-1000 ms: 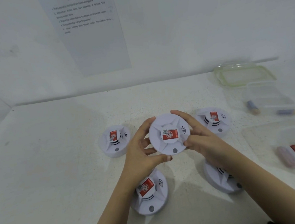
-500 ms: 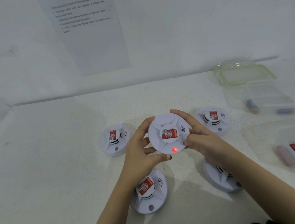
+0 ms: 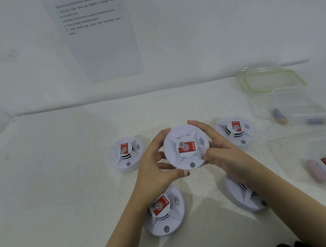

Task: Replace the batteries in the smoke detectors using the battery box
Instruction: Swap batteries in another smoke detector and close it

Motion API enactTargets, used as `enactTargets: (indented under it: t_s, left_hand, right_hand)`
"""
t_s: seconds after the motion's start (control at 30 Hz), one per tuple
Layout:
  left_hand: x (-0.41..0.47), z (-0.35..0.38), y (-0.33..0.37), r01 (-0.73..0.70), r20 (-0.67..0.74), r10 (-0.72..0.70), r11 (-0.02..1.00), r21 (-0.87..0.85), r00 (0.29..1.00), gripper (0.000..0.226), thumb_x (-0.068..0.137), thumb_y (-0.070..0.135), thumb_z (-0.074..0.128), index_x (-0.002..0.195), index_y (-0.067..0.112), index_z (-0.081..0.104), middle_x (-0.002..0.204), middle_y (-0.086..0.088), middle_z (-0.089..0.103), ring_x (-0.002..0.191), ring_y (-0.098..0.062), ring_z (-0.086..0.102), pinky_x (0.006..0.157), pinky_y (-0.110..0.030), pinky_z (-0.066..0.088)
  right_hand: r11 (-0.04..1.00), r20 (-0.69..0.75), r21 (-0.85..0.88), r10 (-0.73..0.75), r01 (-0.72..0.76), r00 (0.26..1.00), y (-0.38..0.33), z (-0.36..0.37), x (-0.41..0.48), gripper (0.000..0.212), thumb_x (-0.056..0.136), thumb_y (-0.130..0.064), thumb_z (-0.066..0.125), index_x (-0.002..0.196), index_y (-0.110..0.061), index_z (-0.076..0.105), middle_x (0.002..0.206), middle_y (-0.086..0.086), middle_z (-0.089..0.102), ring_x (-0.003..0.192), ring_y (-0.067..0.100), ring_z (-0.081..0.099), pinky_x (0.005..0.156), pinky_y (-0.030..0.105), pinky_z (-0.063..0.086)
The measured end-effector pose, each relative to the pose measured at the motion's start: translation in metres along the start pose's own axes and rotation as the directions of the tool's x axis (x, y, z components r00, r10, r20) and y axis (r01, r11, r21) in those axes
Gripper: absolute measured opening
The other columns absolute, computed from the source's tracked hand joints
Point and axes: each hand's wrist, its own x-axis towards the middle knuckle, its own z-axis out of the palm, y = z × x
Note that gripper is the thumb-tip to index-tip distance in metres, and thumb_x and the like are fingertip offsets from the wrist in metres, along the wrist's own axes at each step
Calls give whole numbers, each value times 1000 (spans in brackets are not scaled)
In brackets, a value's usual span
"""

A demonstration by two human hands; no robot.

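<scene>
— Holding what, and how?
— Clamped between both hands: 1 round white plastic smoke detector (image 3: 186, 147) with a red label and a small QR code on the raised centre. Left hand (image 3: 152, 169) curled round the left rim, thumb under the near edge. Right hand (image 3: 226, 153) curled round the right rim, fingers over the far edge, thumb tip against the near-right side. Hands apart, 1 on each side, not touching each other.
— Where, relative to the table?
— Lifted above the white speckled table (image 3: 55, 182), face towards the camera, about midway between 4 more detectors of the same kind. Small grey round button at the near edge, unlit.
— And those 4?
— All lying label up on the table. Far-left detector (image 3: 126, 155) just beyond the left hand. Far-right detector (image 3: 235, 131) just behind the right hand. Near-left detector (image 3: 164, 212) below the left wrist. Near-right detector (image 3: 243, 197) (mostly hidden beneath the right forearm).
— Batteries?
— Off to the right, well apart from the hands. Clear plastic battery box (image 3: 302, 99) with 2 bluish cylindrical batteries (image 3: 279, 115) showing through the wall, blurred. Behind, a clear lid with a green rim (image 3: 272, 80), flat on the table. Nearer, at the right edge, a second clear plastic container (image 3: 324, 146) with a pink cylindrical battery (image 3: 318, 170) and some red and metallic pieces, too blurred to name.
— Anything on the wall?
— A white printed sheet (image 3: 99, 36) flat against the white wall, numbered lines of small text, too small to read.
</scene>
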Motion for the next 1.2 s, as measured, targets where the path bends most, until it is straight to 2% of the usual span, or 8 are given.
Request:
enactTargets:
  t_s: [0.1,0.2,0.4,0.6,0.93,1.03,1.2]
  left_hand:
    - [0,0,0,0,-3,0,1000,12,1000,92,59,-3,88,135,28,47,125,9,63,105,-15,65,69,-27,58]
    - [0,0,-1,-3,-3,3,1000,23,1000,92,59,-2,88,136,27,47,126,9,62,104,-13,65,70,-27,58]
    - [1,-1,-3,-11,-9,11,999,34,1000,94,59,-1,89,138,27,46,126,8,63,104,-15,66,71,-28,59]
    - [1,-1,-4,-11,-13,12,999,37,1000,93,58,4,89,138,27,47,126,8,63,105,-15,65,71,-30,59]
    - [1,-1,-3,-14,-15,14,999,34,1000,94,55,10,88,138,28,47,125,10,63,104,-15,66,71,-31,60]
    - [1,-2,-3,-10,-17,11,1000,29,1000,94,55,7,88,137,28,47,125,9,63,104,-16,66,72,-31,60]
    - [1,-2,-3,-10,-19,10,1000,29,1000,94,58,-4,88,137,27,47,126,9,63,103,-13,65,71,-26,58]
  right_hand:
    - [1000,0,-2,-1,1,1000,1,-1,1,73,69,-4,49,132,-43,44,122,1,62,107,33,58,87,50,49]
    - [1000,-6,-1,-2,2,1000,1,-1,1,73,69,-4,49,131,-42,45,118,-2,64,99,21,60,82,42,49]
    - [1000,4,-6,-7,7,1000,1,-1,1,72,69,-4,49,131,-42,45,121,-1,63,101,20,60,82,39,50]
    - [1000,4,-13,-7,7,1000,2,-2,1,73,69,-5,51,131,-44,45,122,-2,62,103,21,61,85,44,51]
    - [1000,8,-22,-5,5,1000,-1,-1,0,75,71,-5,51,135,-41,41,125,-3,61,106,23,60,85,41,51]
    - [1000,3,-19,-1,1,1000,-1,-1,-1,74,73,-7,52,134,-45,39,125,-5,62,112,24,58,93,44,49]
    - [1000,-21,9,7,-6,1000,-1,-1,0,78,71,-9,58,136,-44,35,127,-7,61,114,20,59,93,39,50]
